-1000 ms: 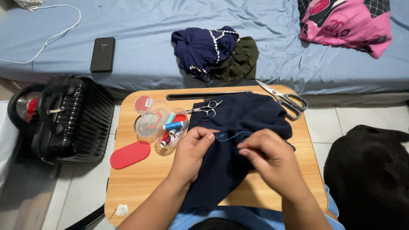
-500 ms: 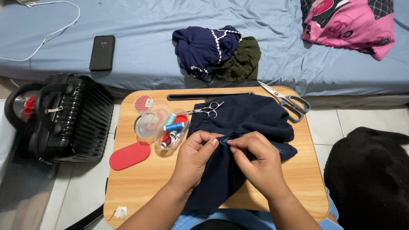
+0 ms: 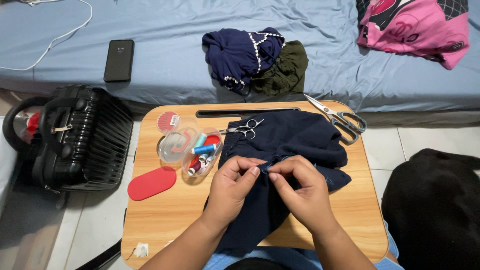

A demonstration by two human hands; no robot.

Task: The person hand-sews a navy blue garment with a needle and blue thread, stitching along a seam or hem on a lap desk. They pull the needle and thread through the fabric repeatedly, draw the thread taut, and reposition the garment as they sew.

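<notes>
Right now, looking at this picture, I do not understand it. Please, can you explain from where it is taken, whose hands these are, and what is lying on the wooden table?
The picture comes from one camera worn on a person's head, looking down. No machine is here: the left hand and right hand are the person's own. Both pinch a dark navy garment and meet at one fold, where a thin blue thread shows. The garment lies on a small wooden lap table. Also on it: a clear sewing kit box with thread spools, its red lid, small scissors and large scissors. Beyond is a bed with a phone.
</notes>
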